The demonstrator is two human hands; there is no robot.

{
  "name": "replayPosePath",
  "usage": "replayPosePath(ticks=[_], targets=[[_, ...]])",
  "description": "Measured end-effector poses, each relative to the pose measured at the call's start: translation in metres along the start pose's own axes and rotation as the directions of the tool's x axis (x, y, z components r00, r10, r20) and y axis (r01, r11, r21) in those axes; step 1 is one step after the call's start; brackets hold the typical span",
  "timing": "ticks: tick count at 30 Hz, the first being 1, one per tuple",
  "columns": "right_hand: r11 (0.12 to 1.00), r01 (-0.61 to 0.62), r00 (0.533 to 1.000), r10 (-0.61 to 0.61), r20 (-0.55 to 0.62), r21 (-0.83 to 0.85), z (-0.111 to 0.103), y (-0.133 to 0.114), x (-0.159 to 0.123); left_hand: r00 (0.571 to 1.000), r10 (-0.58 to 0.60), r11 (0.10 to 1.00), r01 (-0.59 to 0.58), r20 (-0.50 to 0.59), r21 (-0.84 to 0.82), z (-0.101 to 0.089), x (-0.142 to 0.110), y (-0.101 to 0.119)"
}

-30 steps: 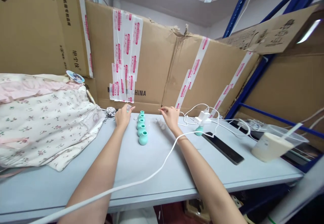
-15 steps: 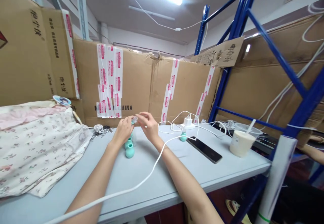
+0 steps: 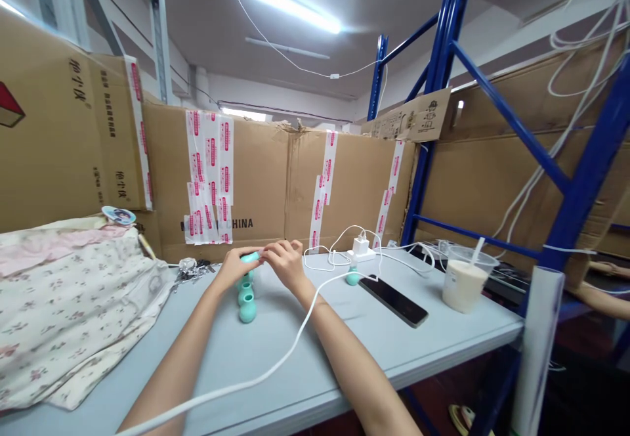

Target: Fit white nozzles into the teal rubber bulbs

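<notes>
My left hand (image 3: 233, 270) is closed round a small teal bottle (image 3: 250, 257), held tilted on its side above the table. The fingers of my right hand (image 3: 284, 262) are pinched together at the bottle's right end, and what lies between them is hidden. Below my left hand, several round teal bottles with open necks, the nearest one a teal bottle (image 3: 247, 309), stand in a row running away from me. Another small teal bottle (image 3: 352, 276), with a clear top, stands apart to the right, near the phone.
A black phone (image 3: 394, 300) lies right of my hands, and a plastic cup of pale drink (image 3: 465, 283) stands beyond it. A white cable (image 3: 275, 360) crosses over my forearms from a charger (image 3: 361, 247). Floral cloth (image 3: 73, 311) covers the table's left; cardboard (image 3: 260, 180) walls the back.
My view has tilted up a little. My fingers have closed in around the held bottle, and my right hand has come nearer my left. The standing bottles remain in place.
</notes>
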State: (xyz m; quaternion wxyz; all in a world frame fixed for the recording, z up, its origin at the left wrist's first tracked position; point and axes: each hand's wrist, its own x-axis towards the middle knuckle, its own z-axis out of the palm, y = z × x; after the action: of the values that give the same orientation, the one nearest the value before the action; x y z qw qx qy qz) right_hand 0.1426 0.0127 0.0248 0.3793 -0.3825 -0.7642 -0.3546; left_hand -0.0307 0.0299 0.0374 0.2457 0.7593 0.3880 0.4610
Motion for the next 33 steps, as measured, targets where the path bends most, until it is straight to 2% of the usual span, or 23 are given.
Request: replayPosePath(ticks=[3, 8, 15, 21, 28, 33], targets=[[0.999, 0.051, 0.998, -0.051, 0.037, 0.002, 0.003, 0.002, -0.003, 0.991, -0.072, 0.982, 0.09, 0.111, -0.165, -0.003, -0.001, -0.005], [0.997, 0.065, 0.997, -0.066, 0.038, 0.03, 0.003, 0.001, -0.007, 0.974, -0.122, 0.949, 0.171, 0.191, -0.267, -0.008, -0.004, -0.011], [0.993, 0.117, 0.993, -0.117, 0.018, 0.034, 0.004, 0.001, -0.007, 0.968, -0.089, 0.963, 0.144, 0.235, -0.227, -0.007, -0.004, -0.013], [0.996, 0.09, 0.996, -0.09, 0.005, -0.027, 0.0, 0.001, -0.007, 0.977, -0.099, 0.978, 0.13, 0.187, -0.163, -0.008, -0.003, -0.01], [0.977, 0.191, 0.977, -0.198, -0.074, -0.09, 0.004, 0.009, -0.01, 0.975, -0.078, 0.974, 0.119, 0.207, -0.193, -0.008, -0.004, 0.0], [0.971, 0.221, 0.973, -0.226, -0.042, -0.093, 0.007, 0.008, -0.01, 0.974, -0.061, 0.98, 0.1, 0.22, -0.17, -0.004, -0.003, -0.008]])
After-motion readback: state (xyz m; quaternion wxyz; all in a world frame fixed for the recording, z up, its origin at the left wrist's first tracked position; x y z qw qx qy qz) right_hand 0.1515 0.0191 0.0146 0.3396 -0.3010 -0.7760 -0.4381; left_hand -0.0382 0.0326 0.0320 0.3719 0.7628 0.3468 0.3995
